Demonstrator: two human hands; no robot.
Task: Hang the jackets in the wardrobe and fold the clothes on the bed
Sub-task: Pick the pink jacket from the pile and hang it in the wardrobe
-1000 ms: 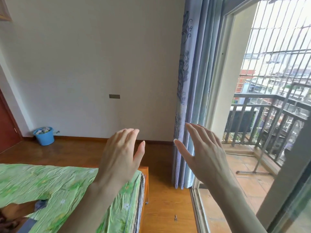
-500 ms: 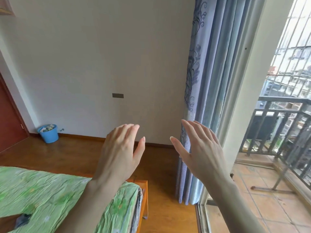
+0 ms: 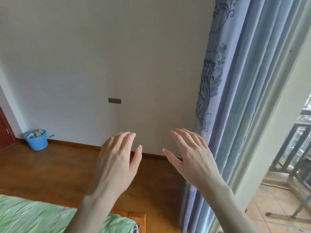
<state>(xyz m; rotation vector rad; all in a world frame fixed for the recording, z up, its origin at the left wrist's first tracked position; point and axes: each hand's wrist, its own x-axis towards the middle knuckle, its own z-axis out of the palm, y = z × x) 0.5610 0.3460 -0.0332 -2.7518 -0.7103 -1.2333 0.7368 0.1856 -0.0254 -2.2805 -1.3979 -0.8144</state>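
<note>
My left hand (image 3: 116,158) and my right hand (image 3: 193,155) are both raised in front of me, backs towards the camera, fingers straight and empty. The corner of the bed (image 3: 33,216), covered in a crumpled green sheet on an orange wooden frame, lies at the bottom left below my left forearm. No jacket, loose clothing or wardrobe is in view.
A plain white wall fills the background, with a small dark wall plate (image 3: 114,100). A blue bucket (image 3: 36,139) stands on the wooden floor at the left. A blue patterned curtain (image 3: 223,98) hangs at the right beside the balcony doorway (image 3: 289,165). A red-brown door (image 3: 4,130) is at the far left.
The view has swung left and up: the balcony has slid mostly out of view and less of the bed shows. Both hands stay raised and empty in the same pose.
</note>
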